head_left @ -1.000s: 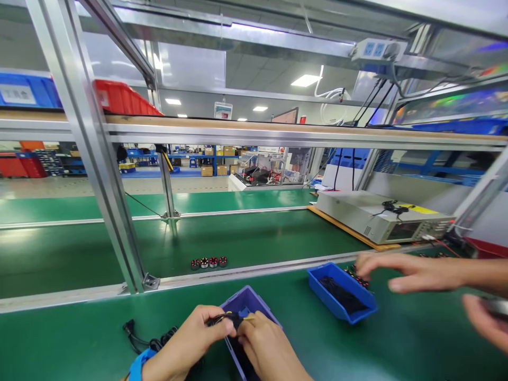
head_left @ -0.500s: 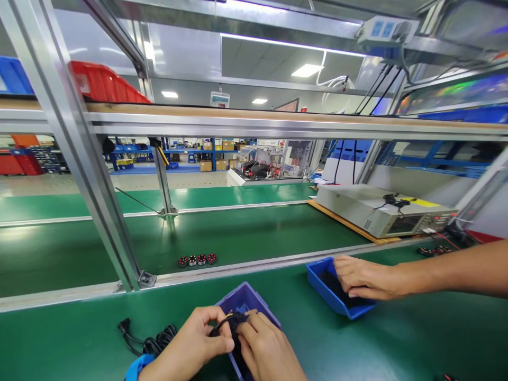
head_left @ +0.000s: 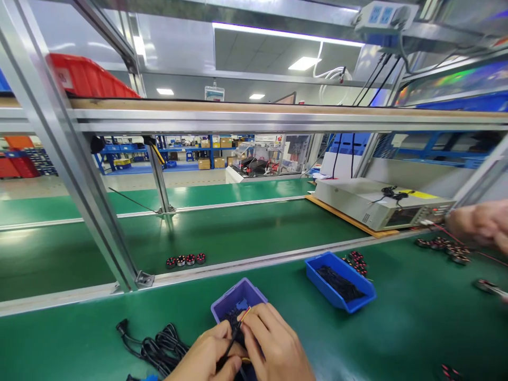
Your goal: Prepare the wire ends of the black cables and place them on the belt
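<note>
Over the purple bin, my left hand pinches a thin black cable. My right hand is closed on the same cable near its yellow and red wire ends. Between and below my fingers lie dark pieces inside the bin, partly covered by my hands. A second bit of yellow shows low between the hands; what it belongs to I cannot make out. Left of my left hand lies a coiled black power cord with a plug.
A blue bin holds black cables. Beside it lie round red-and-black parts; more lie further right, near a co-worker's blurred hand. Several motor-like rings stand in a row behind. A grey instrument sits behind the bench.
The co-worker's hand has left the blue bin and moved right, uncovering the cables in it. My hands have turned the cable, and its coloured wire ends now point upward.
</note>
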A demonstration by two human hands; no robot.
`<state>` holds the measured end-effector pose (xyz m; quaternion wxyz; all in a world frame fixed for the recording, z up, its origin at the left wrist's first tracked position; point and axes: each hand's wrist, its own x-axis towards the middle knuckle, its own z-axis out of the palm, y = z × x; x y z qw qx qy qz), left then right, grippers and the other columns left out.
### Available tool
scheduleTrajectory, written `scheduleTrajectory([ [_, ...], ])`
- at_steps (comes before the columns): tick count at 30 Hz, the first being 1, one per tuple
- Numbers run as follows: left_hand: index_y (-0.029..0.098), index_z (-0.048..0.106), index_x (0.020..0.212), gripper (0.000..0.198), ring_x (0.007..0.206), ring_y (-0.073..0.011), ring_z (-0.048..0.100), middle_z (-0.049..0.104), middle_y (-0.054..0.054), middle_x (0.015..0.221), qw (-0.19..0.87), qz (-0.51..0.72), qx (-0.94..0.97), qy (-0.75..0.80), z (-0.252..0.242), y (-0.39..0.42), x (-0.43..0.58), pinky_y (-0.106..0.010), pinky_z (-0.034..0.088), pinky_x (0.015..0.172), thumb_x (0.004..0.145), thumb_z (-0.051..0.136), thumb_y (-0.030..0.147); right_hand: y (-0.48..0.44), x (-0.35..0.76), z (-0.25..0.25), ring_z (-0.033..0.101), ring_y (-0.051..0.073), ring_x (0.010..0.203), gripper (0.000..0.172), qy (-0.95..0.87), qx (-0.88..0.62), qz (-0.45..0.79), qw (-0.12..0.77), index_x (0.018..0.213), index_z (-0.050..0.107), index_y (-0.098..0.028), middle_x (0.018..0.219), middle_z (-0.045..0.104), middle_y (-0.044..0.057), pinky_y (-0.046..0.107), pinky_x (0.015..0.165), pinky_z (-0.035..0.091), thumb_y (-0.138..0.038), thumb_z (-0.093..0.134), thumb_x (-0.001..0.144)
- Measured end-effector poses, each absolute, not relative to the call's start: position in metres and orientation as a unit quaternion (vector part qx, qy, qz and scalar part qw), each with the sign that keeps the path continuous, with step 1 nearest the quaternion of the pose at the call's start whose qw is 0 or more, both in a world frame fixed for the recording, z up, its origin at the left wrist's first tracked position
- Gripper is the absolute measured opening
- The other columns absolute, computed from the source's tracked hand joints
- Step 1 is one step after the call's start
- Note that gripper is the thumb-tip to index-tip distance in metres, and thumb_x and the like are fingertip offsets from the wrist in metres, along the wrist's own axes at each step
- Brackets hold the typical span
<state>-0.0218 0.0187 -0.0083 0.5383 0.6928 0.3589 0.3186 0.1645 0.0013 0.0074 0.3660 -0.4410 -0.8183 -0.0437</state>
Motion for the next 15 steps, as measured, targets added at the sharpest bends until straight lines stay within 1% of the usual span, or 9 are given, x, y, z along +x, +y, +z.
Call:
scheduleTrajectory([
  [2, 0.017, 0.077, 0.08, 0.041, 0.061, -0.0136, 0.052, 0.059, -0.005, 0.082, 0.58, 0.318, 0.651, 0.373, -0.008, 0.019, -0.022, -0.024, 0.045, 0.052, 0.079, 0.07, 0.057, 0.004, 0.166, 0.001, 0.063, 0.022, 0.071, 0.027, -0.799, -0.469, -0.091, 0.365, 0.089, 0.061, -0.022, 0.081, 0.065, 0.006, 0.03, 0.062, 0.051, -0.007, 0.04, 0.095],
  [4, 0.015, 0.075, 0.083, 0.045, 0.053, -0.0106, 0.053, 0.062, -0.005, 0.081, 0.632, 0.326, 0.587, 0.387, -0.006, 0.021, -0.022, -0.02, 0.038, 0.042, 0.079, 0.069, 0.059, 0.006, 0.167, -0.007, 0.061, 0.022, 0.064, 0.028, -0.788, -0.49, -0.135, 0.347, 0.084, 0.06, -0.022, 0.075, 0.063, 0.005, 0.03, 0.054, 0.047, -0.005, 0.04, 0.093],
  [6, 0.013, 0.074, 0.081, 0.045, 0.054, -0.012, 0.057, 0.063, -0.004, 0.071, 0.668, 0.34, 0.536, 0.388, -0.003, 0.023, -0.021, -0.018, 0.038, 0.041, 0.076, 0.074, 0.058, 0.007, 0.165, -0.015, 0.061, 0.021, 0.064, 0.026, -0.812, -0.474, -0.123, 0.316, 0.081, 0.058, -0.023, 0.075, 0.063, 0.004, 0.029, 0.053, 0.045, -0.003, 0.044, 0.089],
  [8, 0.013, 0.073, 0.077, 0.042, 0.058, -0.0138, 0.061, 0.062, -0.003, 0.064, 0.685, 0.351, 0.51, 0.384, -0.001, 0.023, -0.019, -0.017, 0.038, 0.042, 0.072, 0.079, 0.054, 0.005, 0.161, -0.017, 0.064, 0.02, 0.07, 0.023, -0.843, -0.444, -0.061, 0.299, 0.083, 0.057, -0.023, 0.08, 0.065, 0.004, 0.028, 0.057, 0.048, -0.002, 0.048, 0.087],
  [9, 0.013, 0.072, 0.076, 0.041, 0.058, -0.0139, 0.061, 0.062, -0.002, 0.062, 0.689, 0.355, 0.502, 0.382, 0.0, 0.023, -0.019, -0.017, 0.038, 0.042, 0.071, 0.081, 0.053, 0.003, 0.159, -0.016, 0.064, 0.02, 0.072, 0.023, -0.845, -0.436, -0.031, 0.309, 0.085, 0.057, -0.023, 0.083, 0.066, 0.004, 0.027, 0.059, 0.049, -0.002, 0.048, 0.087],
  [12, 0.014, 0.068, 0.074, 0.04, 0.056, -0.0126, 0.059, 0.061, 0.0, 0.061, 0.692, 0.377, 0.484, 0.38, 0.001, 0.021, -0.018, -0.016, 0.038, 0.042, 0.069, 0.083, 0.051, -0.002, 0.154, -0.005, 0.066, 0.019, 0.076, 0.024, -0.816, -0.43, 0.034, 0.386, 0.089, 0.057, -0.023, 0.085, 0.067, 0.004, 0.026, 0.065, 0.052, -0.003, 0.043, 0.091],
  [15, 0.015, 0.065, 0.074, 0.04, 0.056, -0.0114, 0.056, 0.057, 0.002, 0.06, 0.694, 0.393, 0.467, 0.381, 0.006, 0.021, -0.019, -0.016, 0.038, 0.043, 0.068, 0.083, 0.05, -0.004, 0.156, 0.008, 0.067, 0.018, 0.077, 0.02, -0.779, -0.426, 0.065, 0.455, 0.092, 0.057, -0.023, 0.084, 0.067, 0.003, 0.027, 0.072, 0.053, -0.01, 0.043, 0.097],
])
